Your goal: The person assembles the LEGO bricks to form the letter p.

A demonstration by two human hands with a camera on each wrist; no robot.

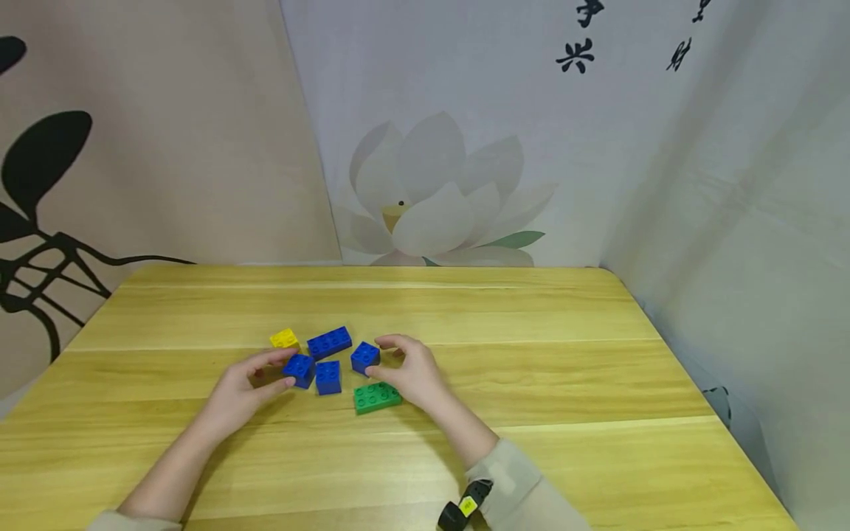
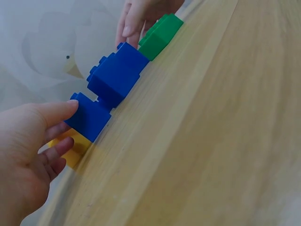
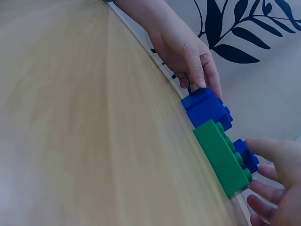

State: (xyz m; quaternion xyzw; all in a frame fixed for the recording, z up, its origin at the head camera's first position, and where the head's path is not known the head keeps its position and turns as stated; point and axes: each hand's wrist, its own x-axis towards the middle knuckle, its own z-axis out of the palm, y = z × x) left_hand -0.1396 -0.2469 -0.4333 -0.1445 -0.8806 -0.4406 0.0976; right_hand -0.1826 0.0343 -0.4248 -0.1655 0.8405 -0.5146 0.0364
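My left hand [image 1: 235,394] pinches a square blue building block [image 1: 299,371] between thumb and fingers, the thumb on its near side in the left wrist view. My right hand [image 1: 415,372] has its thumb and index finger around another square blue block [image 1: 365,358], thumb tip at its near corner. Between the two stands a third square blue block [image 1: 328,377], with a longer blue block [image 1: 330,343] behind it. A green block [image 1: 377,397] with two rows of studs lies in front of the right hand. Behind the left-hand block sits a yellow block [image 1: 285,338], partly hidden by it.
All blocks are on a wooden table [image 1: 564,369] with rounded far corners. A pale curtain with a printed lotus [image 1: 445,192] hangs along its far edge. A dark strap [image 1: 468,505] is around my right wrist.
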